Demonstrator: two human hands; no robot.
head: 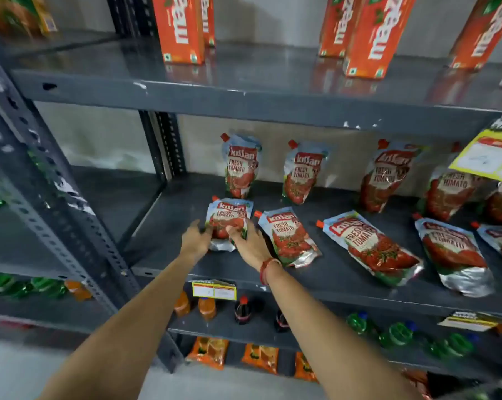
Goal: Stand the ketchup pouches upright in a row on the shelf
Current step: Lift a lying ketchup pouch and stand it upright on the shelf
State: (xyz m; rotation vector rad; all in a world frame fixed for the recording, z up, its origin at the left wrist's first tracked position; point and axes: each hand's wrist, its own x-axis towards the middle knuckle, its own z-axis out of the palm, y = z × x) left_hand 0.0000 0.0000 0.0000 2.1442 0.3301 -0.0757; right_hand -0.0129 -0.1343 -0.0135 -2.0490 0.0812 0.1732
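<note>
Both hands are on the same ketchup pouch [229,219] at the left end of the near row on the middle shelf [169,226]: left hand [195,239] wraps its left edge, right hand [248,241] has thumb and fingers clamped on the lower right side, so each grip is closed on that pouch. It's partly tipped up, red cap at the top left, silver bottom toward the shelf's front edge. Count-wise I get five pouches in the near row, this one plus four lying flat to its right, the last cut off by the frame edge. Far row has five more standing or leaning against the back wall, though the two on the far right are partly hidden behind a yellow tag [486,160], so I can't be sure of that count. Right wrist has a red thread band [268,269]. Upper shelf holds five orange juice cartons [368,33], and bottles sit on the shelves below
</note>
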